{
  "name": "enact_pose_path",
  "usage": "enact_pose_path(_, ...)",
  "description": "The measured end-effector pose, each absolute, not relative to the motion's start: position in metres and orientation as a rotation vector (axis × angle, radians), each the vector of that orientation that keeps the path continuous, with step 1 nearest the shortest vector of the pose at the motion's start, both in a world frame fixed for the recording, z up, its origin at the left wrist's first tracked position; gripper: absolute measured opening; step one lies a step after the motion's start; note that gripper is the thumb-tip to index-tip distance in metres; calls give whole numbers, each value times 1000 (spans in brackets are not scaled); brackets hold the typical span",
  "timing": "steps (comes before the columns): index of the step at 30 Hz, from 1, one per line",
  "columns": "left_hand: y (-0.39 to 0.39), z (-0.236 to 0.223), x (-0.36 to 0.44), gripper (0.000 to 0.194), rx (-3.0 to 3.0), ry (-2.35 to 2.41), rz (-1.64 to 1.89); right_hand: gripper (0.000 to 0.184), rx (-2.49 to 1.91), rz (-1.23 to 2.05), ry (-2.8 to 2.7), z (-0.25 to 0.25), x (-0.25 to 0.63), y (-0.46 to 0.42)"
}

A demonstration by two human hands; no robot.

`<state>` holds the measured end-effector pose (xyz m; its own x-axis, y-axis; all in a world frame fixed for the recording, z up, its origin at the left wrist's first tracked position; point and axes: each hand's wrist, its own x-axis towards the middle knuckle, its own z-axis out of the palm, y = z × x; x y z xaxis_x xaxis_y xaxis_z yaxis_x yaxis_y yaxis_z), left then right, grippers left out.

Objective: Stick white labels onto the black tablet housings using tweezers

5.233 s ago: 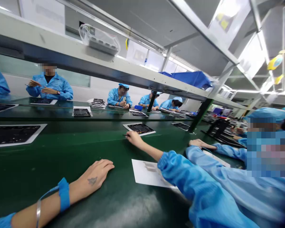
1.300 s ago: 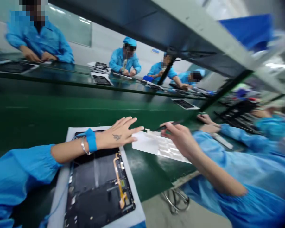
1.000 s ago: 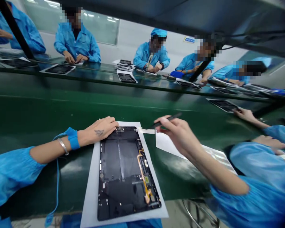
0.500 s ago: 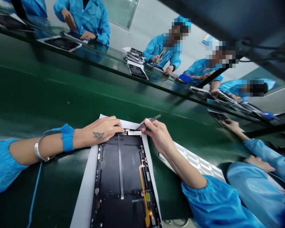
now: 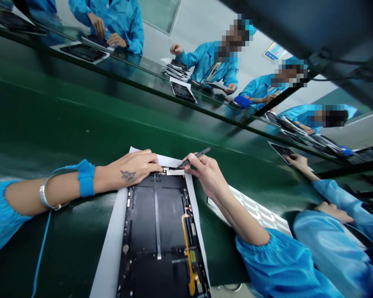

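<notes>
One dark panel (image 5: 172, 223), left hand (image 5: 136, 169) over its far edge, grip unclear, right hand (image 5: 209, 174) pinching slim tool (image 5: 203, 152)

So the device panel (image 5: 170, 219) sits on a paper sheet (image 5: 107, 252) at bottom center, left hand (image 5: 135, 169) over its top-left corner, right hand (image 5: 207, 171) by the top-right. A second sheet (image 5: 257, 209) lies right of that; way behind, a stack of panels (image 5: 176, 71) sits upper center.
</notes>
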<state>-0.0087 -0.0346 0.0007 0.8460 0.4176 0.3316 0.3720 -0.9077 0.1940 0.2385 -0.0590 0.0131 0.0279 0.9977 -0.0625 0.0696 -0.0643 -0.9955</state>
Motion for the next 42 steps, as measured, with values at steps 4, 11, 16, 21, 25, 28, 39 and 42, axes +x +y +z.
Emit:
enact_pose_path(4, -33, -2, -9, 31, 2909, 628, 579, 44, -1320, 1202, -1209, 12, 240, -59)
enact_pose_path(11, -33, -3, -9, 30, 2929, 646, 550, 44, -1327, 1199, -1217, 12, 240, -60)
enact_pose_path(16, -33, -4, -8, 31, 2930, 635, 555, 43, -1325, 1196, -1228, 12, 240, -60)
enact_pose_path(21, -32, -5, -8, 30, 2926, 622, 586, 44, -1329, 1189, -1233, 13, 239, -60)
enact_pose_path(25, -33, -5, -8, 30, 2922, 621, 595, 44, -1329, 1189, -1232, 12, 239, -61)
enact_pose_path(28, -33, -4, -8, 30, 2926, 632, 579, 44, -1335, 1186, -1233, 12, 239, -61)
enact_pose_path(39, -33, -1, -9, 32, 2919, 638, 538, 45, -1345, 1164, -1267, 12, 238, -60)
enact_pose_path(42, -33, -1, -9, 35, 2904, 626, 544, 46, -1343, 1160, -1275, 11, 240, -60)
